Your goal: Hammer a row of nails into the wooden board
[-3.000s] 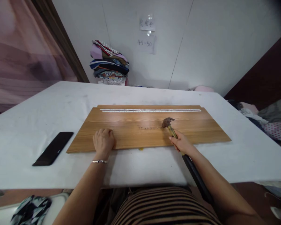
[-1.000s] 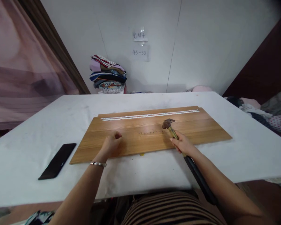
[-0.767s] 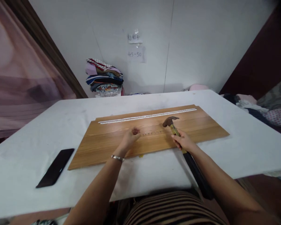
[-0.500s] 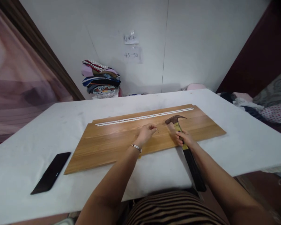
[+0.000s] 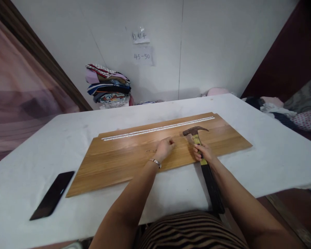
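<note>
A claw hammer with a rusty head and a yellow and black handle is gripped in my right hand, closed round the upper handle. Its head hovers over the right half of a wood-grain board. My left hand is low over the middle of the board, thumb and fingertips pinched together. Whatever they hold, if anything, is too small to make out. Tiny dark bits lie on the board beside this hand. Two white printed strips run lengthwise along the board's far side.
The board rests on a white-covered table. A black phone lies left of it. Folded clothes are stacked by the back wall, and more cloth is at the right. A pink curtain hangs at the left.
My left hand has shifted slightly right over the board, fingers still pinched. The hammer stays almost where it was in my right hand. The whole view has moved a little.
</note>
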`<state>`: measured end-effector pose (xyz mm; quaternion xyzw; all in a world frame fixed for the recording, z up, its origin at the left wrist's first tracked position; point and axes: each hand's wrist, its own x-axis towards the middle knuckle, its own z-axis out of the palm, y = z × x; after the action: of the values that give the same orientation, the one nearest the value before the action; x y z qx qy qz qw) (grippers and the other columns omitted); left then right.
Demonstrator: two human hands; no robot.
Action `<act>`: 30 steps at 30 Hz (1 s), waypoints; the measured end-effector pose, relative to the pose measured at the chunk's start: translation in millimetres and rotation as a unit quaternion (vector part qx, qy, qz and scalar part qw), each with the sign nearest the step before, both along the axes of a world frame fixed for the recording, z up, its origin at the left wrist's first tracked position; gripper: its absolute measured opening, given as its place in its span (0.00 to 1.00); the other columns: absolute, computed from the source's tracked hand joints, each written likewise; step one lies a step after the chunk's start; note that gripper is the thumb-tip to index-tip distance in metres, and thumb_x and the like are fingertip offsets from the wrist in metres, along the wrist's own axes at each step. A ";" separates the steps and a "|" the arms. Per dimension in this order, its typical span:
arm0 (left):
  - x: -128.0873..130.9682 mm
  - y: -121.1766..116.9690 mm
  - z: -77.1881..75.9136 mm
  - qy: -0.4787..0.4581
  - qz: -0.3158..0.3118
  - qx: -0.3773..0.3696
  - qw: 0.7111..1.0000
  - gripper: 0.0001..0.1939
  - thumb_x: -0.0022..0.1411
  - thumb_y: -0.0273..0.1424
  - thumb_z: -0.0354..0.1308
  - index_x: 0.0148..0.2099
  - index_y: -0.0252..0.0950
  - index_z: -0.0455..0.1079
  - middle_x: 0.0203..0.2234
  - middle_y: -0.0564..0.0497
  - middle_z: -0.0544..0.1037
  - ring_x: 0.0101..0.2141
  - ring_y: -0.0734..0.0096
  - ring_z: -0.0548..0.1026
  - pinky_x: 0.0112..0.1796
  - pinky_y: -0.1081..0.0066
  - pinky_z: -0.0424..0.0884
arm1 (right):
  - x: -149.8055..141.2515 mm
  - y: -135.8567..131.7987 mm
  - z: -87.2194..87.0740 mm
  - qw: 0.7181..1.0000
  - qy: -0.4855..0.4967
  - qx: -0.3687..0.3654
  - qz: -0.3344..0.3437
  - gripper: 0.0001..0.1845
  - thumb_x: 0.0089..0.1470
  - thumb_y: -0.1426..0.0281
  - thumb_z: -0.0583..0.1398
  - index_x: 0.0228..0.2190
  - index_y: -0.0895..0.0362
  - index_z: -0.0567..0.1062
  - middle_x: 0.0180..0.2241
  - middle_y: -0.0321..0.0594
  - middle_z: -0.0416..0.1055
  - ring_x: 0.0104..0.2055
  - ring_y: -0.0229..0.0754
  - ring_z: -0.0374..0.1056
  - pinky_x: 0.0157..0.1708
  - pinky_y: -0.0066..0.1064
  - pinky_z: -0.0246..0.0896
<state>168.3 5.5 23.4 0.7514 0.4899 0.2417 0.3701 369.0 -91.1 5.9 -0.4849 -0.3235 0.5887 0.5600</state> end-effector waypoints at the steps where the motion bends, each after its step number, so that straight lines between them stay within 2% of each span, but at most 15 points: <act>1: 0.7 0.0 -0.7 0.003 -0.002 0.003 1.000 0.04 0.56 0.23 0.58 0.30 0.35 0.72 0.27 0.52 0.78 0.30 0.73 0.73 0.34 0.73 0.66 | -0.1 -0.3 0.1 1.000 -0.004 0.001 0.002 0.30 0.39 0.54 0.69 0.29 0.51 0.55 0.20 0.22 0.60 0.13 0.27 0.49 0.10 0.22 0.44; 16: 5.6 -2.3 -3.2 0.099 -0.039 0.070 0.992 0.08 0.57 0.25 0.55 0.34 0.36 0.76 0.30 0.48 0.81 0.32 0.68 0.74 0.35 0.72 0.67 | -6.4 -2.5 6.6 0.999 -0.037 -0.004 -0.001 0.27 0.40 0.56 0.68 0.30 0.51 0.57 0.18 0.21 0.63 0.12 0.28 0.53 0.10 0.22 0.48; 24: 9.6 -4.8 -6.5 0.089 -0.053 0.103 0.989 0.07 0.57 0.22 0.57 0.34 0.36 0.76 0.33 0.48 0.81 0.36 0.67 0.75 0.41 0.70 0.68 | -7.4 -3.2 7.2 0.999 -0.045 -0.004 0.006 0.26 0.40 0.55 0.68 0.30 0.52 0.58 0.18 0.21 0.64 0.12 0.28 0.54 0.10 0.22 0.48; 30: 10.0 -8.1 -8.8 0.095 -0.033 0.118 0.988 0.05 0.58 0.23 0.59 0.33 0.36 0.76 0.33 0.47 0.80 0.38 0.65 0.75 0.44 0.67 0.67 | -7.3 -2.0 5.6 0.999 -0.050 -0.008 0.006 0.27 0.39 0.55 0.68 0.30 0.52 0.59 0.18 0.21 0.64 0.11 0.28 0.54 0.09 0.22 0.48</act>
<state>178.3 -2.6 14.6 0.8250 0.4661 0.2127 0.2386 361.6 -93.2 11.5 -0.5164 -0.3493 0.5693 0.5360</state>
